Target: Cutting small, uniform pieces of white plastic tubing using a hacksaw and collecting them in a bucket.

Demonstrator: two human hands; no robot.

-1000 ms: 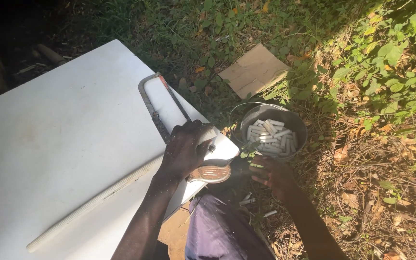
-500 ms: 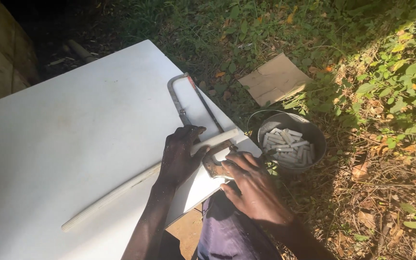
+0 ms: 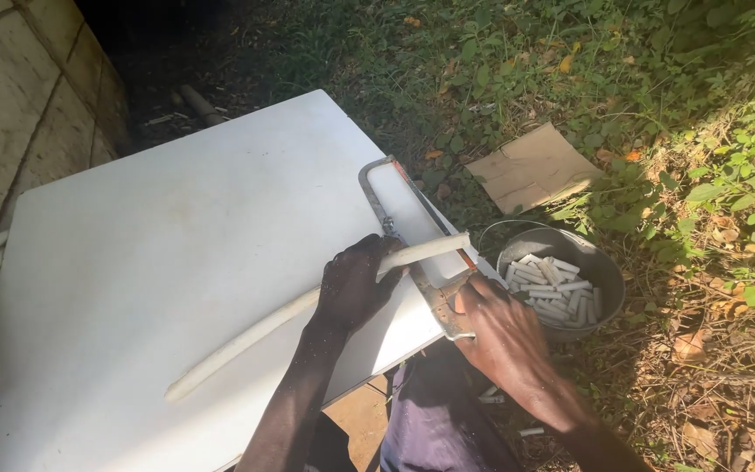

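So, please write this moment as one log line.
left hand: pressing white pipe on white table | right hand: gripping hacksaw handle | bucket: cut pieces inside

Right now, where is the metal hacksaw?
In the head view, the metal hacksaw lies at the white table's right edge, crossing the long white tube, beside the grey bowl.

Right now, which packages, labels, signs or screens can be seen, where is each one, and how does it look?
No labels, signs or screens are visible.
Flattened cardboard piece: on the grass beyond the white board's far corner; flat, roughly square, plain brown.
Metal bowl: on the ground right of the board; round, grey, holding short white cut pieces.
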